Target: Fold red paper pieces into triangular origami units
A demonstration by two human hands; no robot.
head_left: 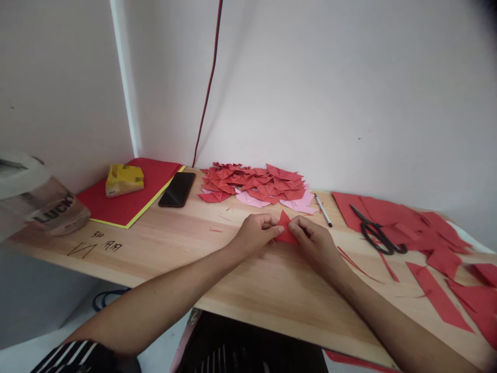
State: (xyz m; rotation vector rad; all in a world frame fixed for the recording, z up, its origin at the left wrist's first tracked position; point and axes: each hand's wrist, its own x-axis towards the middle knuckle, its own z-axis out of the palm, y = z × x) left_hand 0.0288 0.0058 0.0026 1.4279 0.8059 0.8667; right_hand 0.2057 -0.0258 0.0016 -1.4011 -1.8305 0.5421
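A small folded piece of red paper lies on the wooden table, pinched from both sides. My left hand grips its left edge with curled fingers. My right hand holds its right side, fingers closed on it. Behind them lies a heap of folded red and pink paper pieces.
A pen lies right of the heap. Black scissors rest on red paper sheets and offcuts at right. At left are a black phone, a red sheet stack with a yellow packet, and a plastic bag.
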